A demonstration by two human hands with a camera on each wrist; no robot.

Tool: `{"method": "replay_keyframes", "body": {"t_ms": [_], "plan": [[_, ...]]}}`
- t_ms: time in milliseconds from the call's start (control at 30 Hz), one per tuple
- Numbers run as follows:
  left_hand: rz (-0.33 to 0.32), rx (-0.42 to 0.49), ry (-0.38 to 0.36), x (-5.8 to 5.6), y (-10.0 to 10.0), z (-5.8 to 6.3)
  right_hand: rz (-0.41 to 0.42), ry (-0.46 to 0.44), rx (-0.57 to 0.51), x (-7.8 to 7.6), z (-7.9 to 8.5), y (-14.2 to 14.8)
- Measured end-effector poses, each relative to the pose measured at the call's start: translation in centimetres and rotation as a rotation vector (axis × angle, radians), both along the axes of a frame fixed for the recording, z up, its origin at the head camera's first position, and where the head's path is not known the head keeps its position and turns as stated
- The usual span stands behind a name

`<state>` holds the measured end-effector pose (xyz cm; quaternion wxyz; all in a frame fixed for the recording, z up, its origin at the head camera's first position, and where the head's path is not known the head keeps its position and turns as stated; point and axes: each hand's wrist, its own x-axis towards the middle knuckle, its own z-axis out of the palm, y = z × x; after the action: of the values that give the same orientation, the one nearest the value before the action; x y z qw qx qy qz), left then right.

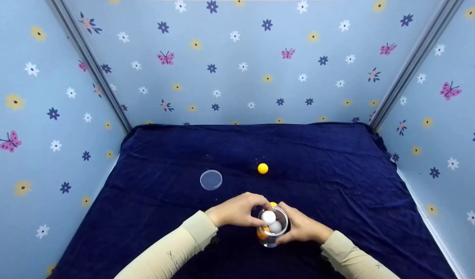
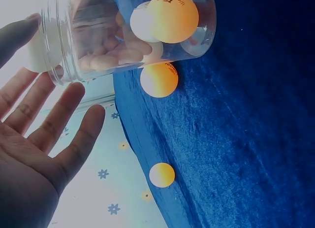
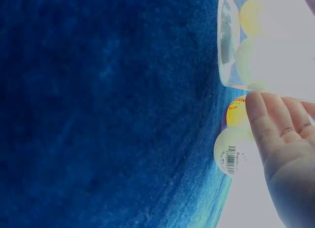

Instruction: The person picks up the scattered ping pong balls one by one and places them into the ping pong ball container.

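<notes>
In the head view my right hand [image 1: 305,228] grips a clear plastic jar [image 1: 269,243] by its side, thumb toward me and fingers round the far side. My left hand [image 1: 241,210] pinches a white ping-pong ball [image 1: 268,217] at the jar's open mouth. Inside the jar lie an orange ping-pong ball [image 2: 173,17] and another white ball [image 1: 275,227]. Just beyond the jar an orange ball [image 2: 159,80] sits on the cloth, mostly hidden in the head view. In the right wrist view, a white ball with a barcode [image 3: 230,151] shows beside the right fingers.
A dark blue cloth [image 1: 163,217] covers the table. A yellow-orange ball [image 1: 263,168] lies farther back, with a round clear lid [image 1: 211,180] to its left. Flower-patterned walls [image 1: 237,50] enclose the table at the back and both sides.
</notes>
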<state>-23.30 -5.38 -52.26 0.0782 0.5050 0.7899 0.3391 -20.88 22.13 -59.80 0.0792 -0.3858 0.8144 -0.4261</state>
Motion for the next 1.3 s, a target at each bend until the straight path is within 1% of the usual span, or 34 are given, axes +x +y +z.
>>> {"method": "replay_keyframes", "body": {"t_ms": [133,367,533,667,767,900,1000,1100,1300], "plan": [[0.004,-0.025,0.018,0.0,0.0,-0.1,-0.008,-0.002,0.01,0.0,0.0,0.0],[0.008,-0.049,0.042,-0.1,-0.1,-0.2,-0.023,-0.037,0.028,-0.1,-0.1,0.1],[-0.002,-0.033,0.042,-0.2,-0.2,-0.3,-0.03,-0.037,0.04,-0.2,-0.2,0.2],[-0.015,0.012,0.038,-0.1,-0.3,-0.5,-0.023,-0.021,0.029,-0.3,-0.4,0.2],[-0.011,0.055,0.022,-0.1,-0.4,-0.6,-0.022,-0.026,0.028,-0.2,-0.2,0.2],[0.029,0.108,-0.002,-0.1,-0.8,-1.0,-0.033,-0.037,0.047,-0.1,0.0,0.1],[0.07,0.146,-0.04,-0.1,-1.2,-1.4,-0.04,-0.037,0.053,0.0,0.0,0.1],[0.103,0.177,-0.096,-0.1,-1.6,-2.0,-0.041,-0.023,0.046,0.0,-0.1,0.1],[0.134,0.188,-0.149,-0.1,-2.4,-3.2,-0.041,0.012,0.033,0.1,-0.1,0.0]]}}
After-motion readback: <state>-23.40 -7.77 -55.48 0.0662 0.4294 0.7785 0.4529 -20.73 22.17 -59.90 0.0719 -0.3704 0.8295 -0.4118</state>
